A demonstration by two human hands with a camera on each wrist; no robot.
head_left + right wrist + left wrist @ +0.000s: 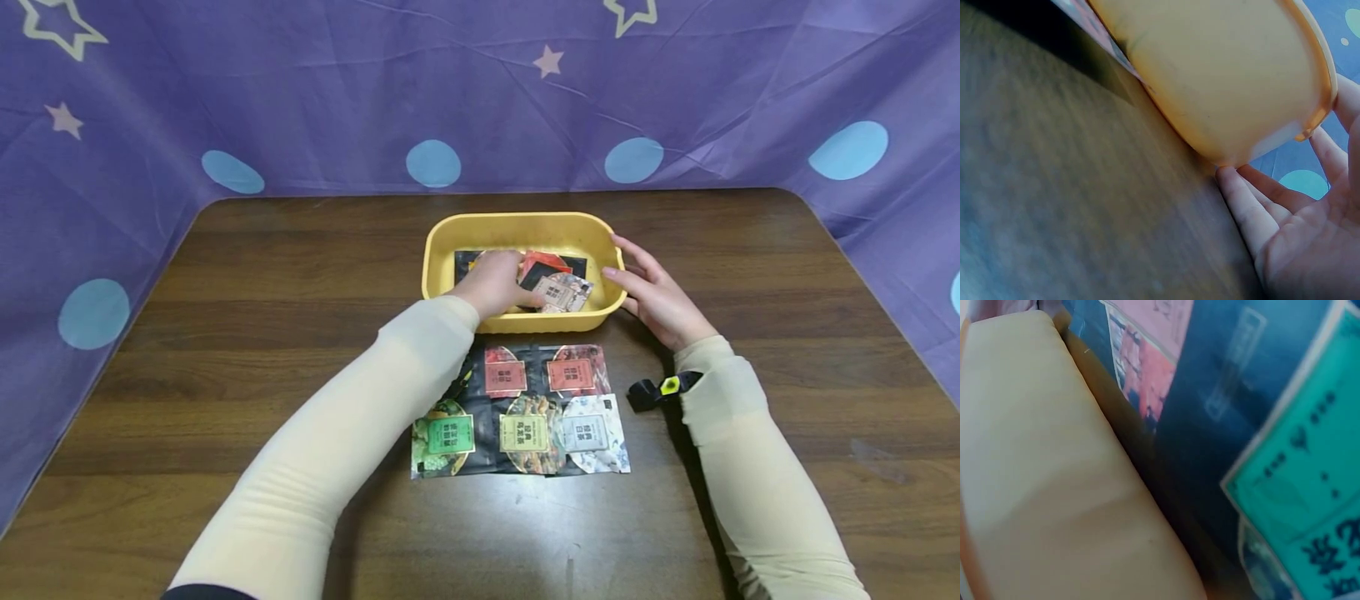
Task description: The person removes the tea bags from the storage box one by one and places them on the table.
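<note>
I have left hand (pixel 491 282) inside yellow basket (pixel 555 323) at packets (pixel 561 292), fingers mostly hidden, can't tell grip; right hand (pixel 660 298) loosely spread, touching basket's right end. Other packets (pixel 525 433) on table (pixel 262 333) in front.

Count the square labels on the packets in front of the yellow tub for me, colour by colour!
Red labels: 2
Green label: 1
Yellow-green label: 1
Pale blue-grey label: 1
Total showing: 5. The left sleeve may hide more.
</note>
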